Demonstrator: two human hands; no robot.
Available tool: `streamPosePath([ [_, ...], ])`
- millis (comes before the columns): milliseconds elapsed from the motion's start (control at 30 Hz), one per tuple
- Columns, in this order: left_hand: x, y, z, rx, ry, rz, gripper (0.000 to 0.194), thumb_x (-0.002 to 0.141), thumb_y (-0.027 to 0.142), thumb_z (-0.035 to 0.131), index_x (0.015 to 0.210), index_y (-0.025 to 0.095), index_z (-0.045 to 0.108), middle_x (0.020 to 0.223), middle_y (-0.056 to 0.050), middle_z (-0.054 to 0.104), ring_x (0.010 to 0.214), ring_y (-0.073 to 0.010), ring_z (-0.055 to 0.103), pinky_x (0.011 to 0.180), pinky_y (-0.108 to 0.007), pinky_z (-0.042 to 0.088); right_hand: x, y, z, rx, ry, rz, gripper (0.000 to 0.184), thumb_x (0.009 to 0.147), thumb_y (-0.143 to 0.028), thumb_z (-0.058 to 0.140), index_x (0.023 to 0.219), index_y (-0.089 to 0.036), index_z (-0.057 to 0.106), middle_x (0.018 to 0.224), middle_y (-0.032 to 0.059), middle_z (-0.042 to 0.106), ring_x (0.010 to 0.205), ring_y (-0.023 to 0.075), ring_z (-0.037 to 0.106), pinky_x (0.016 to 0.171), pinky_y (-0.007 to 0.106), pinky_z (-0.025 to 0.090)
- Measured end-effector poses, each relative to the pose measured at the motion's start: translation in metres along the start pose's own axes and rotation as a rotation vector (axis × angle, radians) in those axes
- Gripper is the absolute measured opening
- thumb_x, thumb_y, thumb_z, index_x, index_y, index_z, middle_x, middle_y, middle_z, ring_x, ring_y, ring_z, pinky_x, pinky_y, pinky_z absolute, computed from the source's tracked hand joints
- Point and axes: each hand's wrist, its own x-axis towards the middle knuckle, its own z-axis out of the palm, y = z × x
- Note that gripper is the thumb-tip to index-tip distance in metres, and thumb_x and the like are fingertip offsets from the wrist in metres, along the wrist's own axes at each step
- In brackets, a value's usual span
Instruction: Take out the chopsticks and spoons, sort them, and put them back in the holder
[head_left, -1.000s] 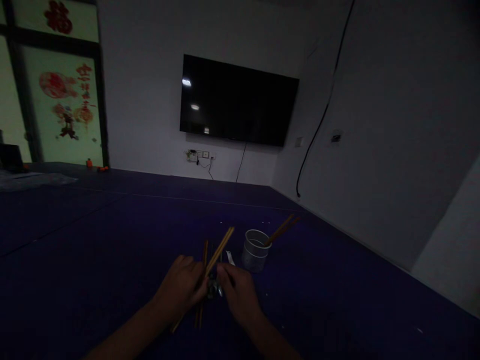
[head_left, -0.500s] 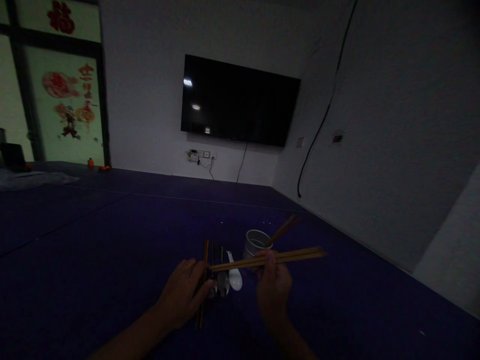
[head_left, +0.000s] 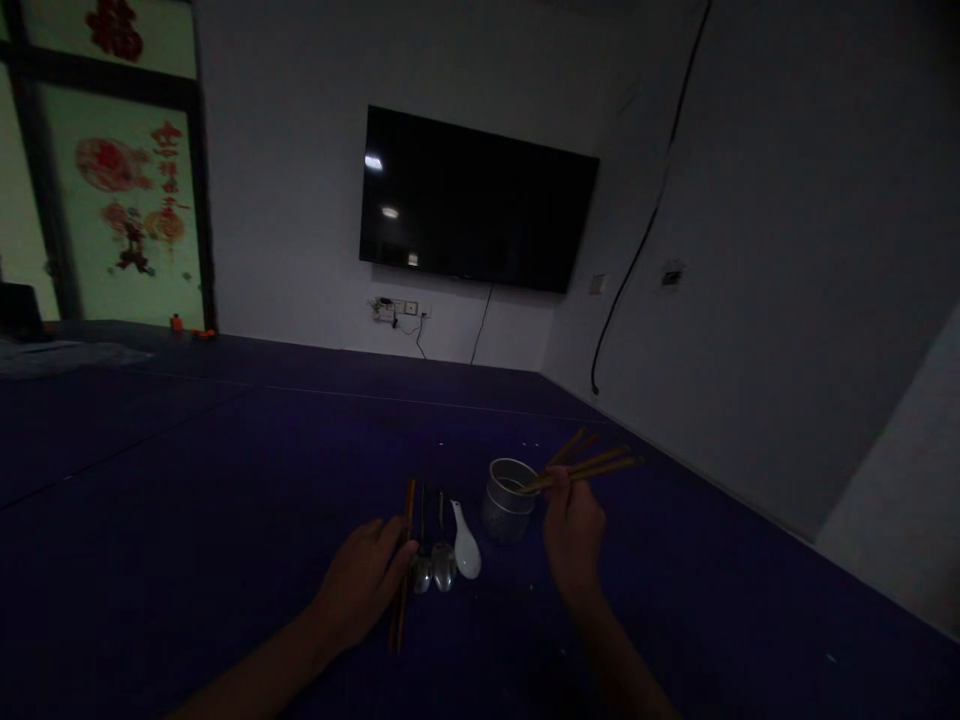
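My right hand (head_left: 574, 525) is closed round a pair of wooden chopsticks (head_left: 604, 464), their tips at the mouth of a grey metal cup (head_left: 507, 512). Other chopsticks (head_left: 568, 443) lean out of that cup to the right. On the dark blue surface, my left hand (head_left: 367, 575) has its fingers and thumb over another pair of chopsticks (head_left: 401, 620), which lie lengthwise. Just right of it are two metal spoons, one (head_left: 422, 573) nearest the thumb and a second (head_left: 444, 568) beside it. A white soup spoon (head_left: 467, 553) lies between these and the cup.
The dark blue surface (head_left: 262, 480) stretches back to the wall, where a large television (head_left: 476, 200) hangs. A black cable (head_left: 637, 250) runs down the right wall. Far left are a crumpled clear sheet (head_left: 71, 357) and small orange objects (head_left: 176, 323).
My right hand has moved right and slightly up, bringing the chopstick tips from above the spoons to the cup's mouth. My left hand stays on its chopsticks.
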Motion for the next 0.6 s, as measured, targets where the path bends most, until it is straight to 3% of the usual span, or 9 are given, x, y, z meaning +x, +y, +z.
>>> streamPosePath([
  [400,0.003,0.003,-0.002,-0.004,-0.079,-0.084,0.043,0.096,0.042,0.020,0.103,0.020,0.056,0.100,-0.008,0.066,0.096,-0.0215,0.059,0.087,-0.035,0.043,0.006,0.025,0.015,-0.262,-0.142,-0.059,0.057,0.094,-0.055,0.024,0.079,-0.016,0.062,0.072,0.0130,0.067,0.064,0.0226,0.062,0.055,0.029,0.033],
  [600,0.002,0.002,-0.001,0.015,-0.085,-0.099,0.046,0.096,0.044,0.017,0.103,0.020,0.056,0.097,-0.009,0.066,0.094,-0.0214,0.060,0.085,-0.034,0.043,0.003,0.028,0.016,-0.142,-0.140,-0.024,0.051,0.089,-0.060,0.034,0.083,-0.017,0.061,0.069,0.0093,0.066,0.062,0.0219,0.061,0.054,0.028,0.034],
])
